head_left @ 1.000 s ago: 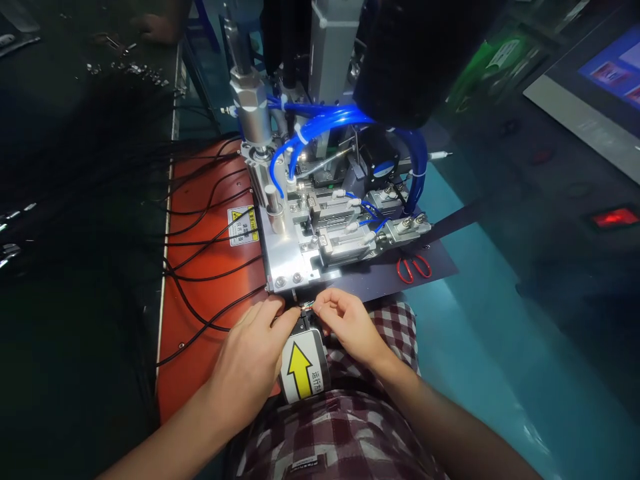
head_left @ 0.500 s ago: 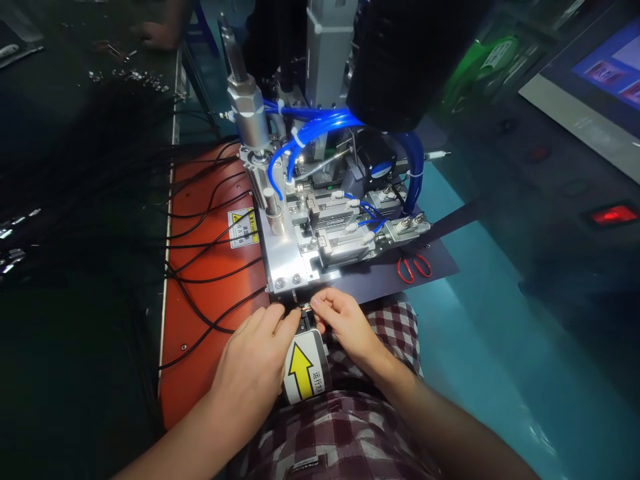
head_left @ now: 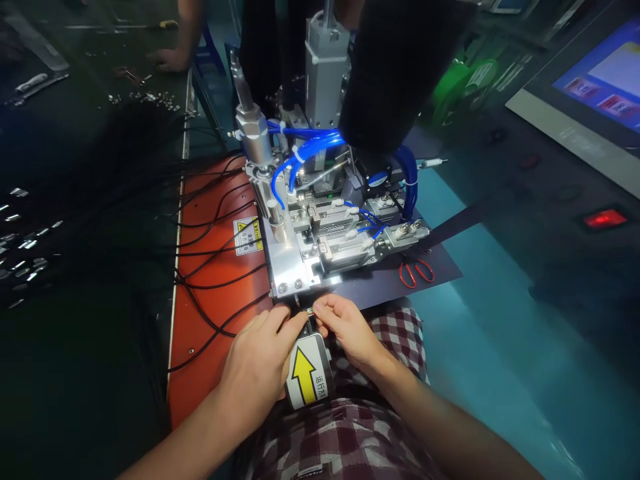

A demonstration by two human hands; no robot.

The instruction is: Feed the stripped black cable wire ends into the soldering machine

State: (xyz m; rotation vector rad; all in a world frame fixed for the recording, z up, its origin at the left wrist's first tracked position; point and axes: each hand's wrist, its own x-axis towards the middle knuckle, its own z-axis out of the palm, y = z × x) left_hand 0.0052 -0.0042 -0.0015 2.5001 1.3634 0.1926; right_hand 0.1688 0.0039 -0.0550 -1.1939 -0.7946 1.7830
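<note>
My right hand (head_left: 347,328) is closed in a pinch on a small shiny metal piece (head_left: 310,312) at the near end of the machine. My left hand (head_left: 260,353) lies just left of it, fingers curled, thumb reaching to the same spot; what its fingers hold, if anything, is hidden. Below the fingertips runs a narrow dark track (head_left: 307,328). Nearer to me is a white plate with a yellow arrow (head_left: 303,375). Right ahead stands the silver machine head (head_left: 290,270) with small air cylinders (head_left: 347,252) and blue air tubes (head_left: 320,141).
Black cables (head_left: 220,283) cross the orange panel (head_left: 200,393) on the left. Red-handled scissors (head_left: 416,273) lie on the dark plate (head_left: 445,270). A screen (head_left: 600,83) stands at upper right. Another person's hand (head_left: 173,60) rests on the far left bench.
The view has shifted slightly, so everything sits a little lower and further right. Both hands keep nearly the same pose at the track.
</note>
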